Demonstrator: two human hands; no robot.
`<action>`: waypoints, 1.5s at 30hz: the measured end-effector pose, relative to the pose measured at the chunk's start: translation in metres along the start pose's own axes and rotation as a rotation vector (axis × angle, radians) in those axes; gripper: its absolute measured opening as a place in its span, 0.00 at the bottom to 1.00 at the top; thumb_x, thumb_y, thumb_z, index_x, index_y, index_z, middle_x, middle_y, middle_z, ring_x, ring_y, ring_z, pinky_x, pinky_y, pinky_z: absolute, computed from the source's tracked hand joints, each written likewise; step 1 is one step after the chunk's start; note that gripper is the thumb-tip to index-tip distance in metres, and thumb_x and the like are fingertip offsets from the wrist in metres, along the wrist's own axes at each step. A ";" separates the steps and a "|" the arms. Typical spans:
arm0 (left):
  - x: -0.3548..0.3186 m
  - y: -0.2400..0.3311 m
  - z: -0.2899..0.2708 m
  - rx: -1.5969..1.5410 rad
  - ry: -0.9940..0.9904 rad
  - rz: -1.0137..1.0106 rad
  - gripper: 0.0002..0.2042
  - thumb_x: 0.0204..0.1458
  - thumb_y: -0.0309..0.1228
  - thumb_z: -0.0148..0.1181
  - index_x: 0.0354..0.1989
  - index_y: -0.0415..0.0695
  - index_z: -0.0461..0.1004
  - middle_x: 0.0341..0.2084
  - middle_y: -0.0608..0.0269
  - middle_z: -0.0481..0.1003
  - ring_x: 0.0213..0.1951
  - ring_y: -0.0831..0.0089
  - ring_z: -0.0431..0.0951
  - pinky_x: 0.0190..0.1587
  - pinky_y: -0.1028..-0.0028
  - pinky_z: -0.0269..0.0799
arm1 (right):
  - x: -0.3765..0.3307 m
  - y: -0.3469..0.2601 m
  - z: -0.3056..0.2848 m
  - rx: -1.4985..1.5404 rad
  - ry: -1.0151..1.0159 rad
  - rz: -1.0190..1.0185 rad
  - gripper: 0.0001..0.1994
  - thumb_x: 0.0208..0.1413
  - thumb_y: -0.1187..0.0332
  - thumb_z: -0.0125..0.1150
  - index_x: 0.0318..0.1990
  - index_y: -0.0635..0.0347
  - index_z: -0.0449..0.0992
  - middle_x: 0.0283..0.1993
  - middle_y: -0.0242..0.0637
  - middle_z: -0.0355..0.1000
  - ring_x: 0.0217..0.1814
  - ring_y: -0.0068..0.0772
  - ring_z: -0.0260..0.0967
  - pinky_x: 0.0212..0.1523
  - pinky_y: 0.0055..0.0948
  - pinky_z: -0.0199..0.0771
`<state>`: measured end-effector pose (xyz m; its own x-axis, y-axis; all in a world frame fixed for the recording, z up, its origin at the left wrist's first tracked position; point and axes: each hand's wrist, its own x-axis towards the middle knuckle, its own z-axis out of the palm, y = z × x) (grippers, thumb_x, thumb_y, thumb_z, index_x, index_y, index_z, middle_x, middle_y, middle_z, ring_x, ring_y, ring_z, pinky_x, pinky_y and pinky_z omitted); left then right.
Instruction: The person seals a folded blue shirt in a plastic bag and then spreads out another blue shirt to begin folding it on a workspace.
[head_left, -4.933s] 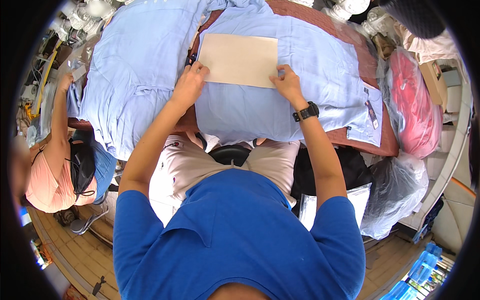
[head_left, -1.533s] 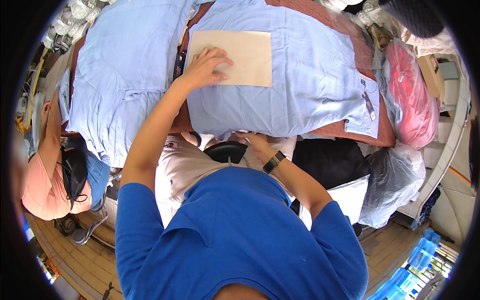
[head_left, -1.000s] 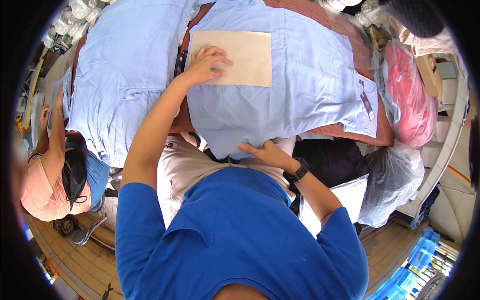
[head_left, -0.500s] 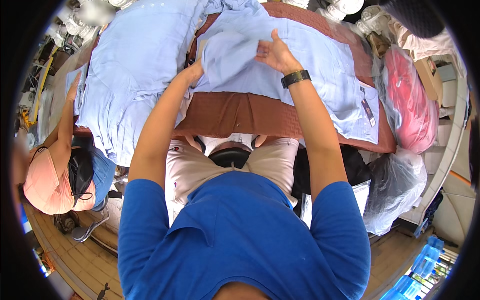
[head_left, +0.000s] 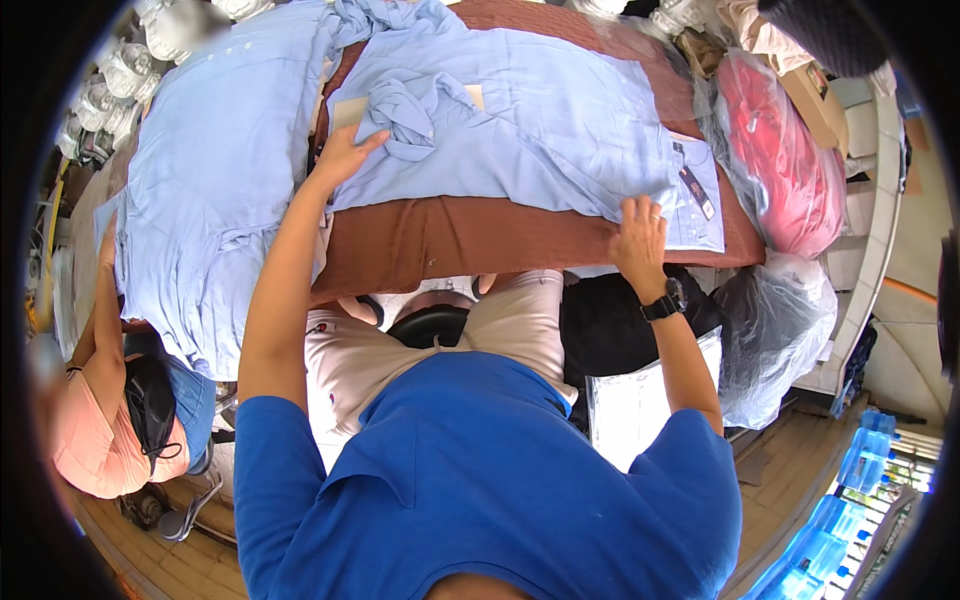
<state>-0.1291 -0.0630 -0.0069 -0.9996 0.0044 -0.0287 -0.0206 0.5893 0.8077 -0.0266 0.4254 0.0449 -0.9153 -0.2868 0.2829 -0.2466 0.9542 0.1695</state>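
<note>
A light blue shirt [head_left: 560, 110] lies spread over the brown cloth-covered table in front of me, with one part of it bunched up [head_left: 405, 115] on top. Beside that bunch is my left hand [head_left: 347, 155], its thumb stretched out against the fabric and apart from the fingers. A beige piece of card [head_left: 349, 111] shows just past it. My right hand [head_left: 640, 238], with a dark watch on its wrist, has its fingers curled over the shirt's near edge toward the right. Close by, a dark hang tag [head_left: 697, 192] lies on folded light blue cloth.
A stack of light blue shirts [head_left: 225, 120] covers the left of the table [head_left: 440, 240]. Farther left, a person in a peach top [head_left: 100, 440] reaches onto it. Bagged red cloth [head_left: 780, 150] stands at the right, above a clear plastic bag [head_left: 780, 330].
My right hand has moved from the bunched fabric down and right to the shirt's near edge. The lifted fabric now lies bunched beside my left hand. The view has shifted slightly.
</note>
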 end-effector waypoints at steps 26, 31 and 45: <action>-0.004 -0.012 -0.001 0.044 0.268 0.031 0.26 0.56 0.46 0.63 0.52 0.34 0.76 0.42 0.45 0.81 0.47 0.61 0.81 0.50 0.67 0.72 | 0.128 0.187 0.098 0.769 0.153 0.562 0.27 0.55 0.52 0.68 0.52 0.65 0.71 0.35 0.41 0.76 0.39 0.36 0.73 0.42 0.37 0.70; 0.002 -0.017 -0.002 0.000 0.173 0.026 0.26 0.55 0.46 0.63 0.52 0.34 0.76 0.43 0.44 0.80 0.47 0.57 0.81 0.51 0.65 0.71 | 0.091 0.189 0.083 0.644 -0.014 0.308 0.25 0.54 0.64 0.68 0.58 0.57 0.66 0.29 0.39 0.72 0.28 0.37 0.69 0.34 0.39 0.69; 0.002 -0.011 0.005 0.141 0.262 0.068 0.28 0.55 0.46 0.64 0.53 0.32 0.74 0.47 0.38 0.77 0.52 0.50 0.77 0.54 0.64 0.70 | 0.086 0.178 0.087 0.050 0.338 0.235 0.12 0.59 0.64 0.60 0.49 0.50 0.71 0.45 0.44 0.71 0.39 0.55 0.73 0.36 0.49 0.74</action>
<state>-0.1311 -0.0655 -0.0184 -0.9701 -0.1504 0.1906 0.0313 0.7011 0.7124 -0.1766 0.5784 0.0174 -0.7943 -0.0646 0.6041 -0.0663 0.9976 0.0195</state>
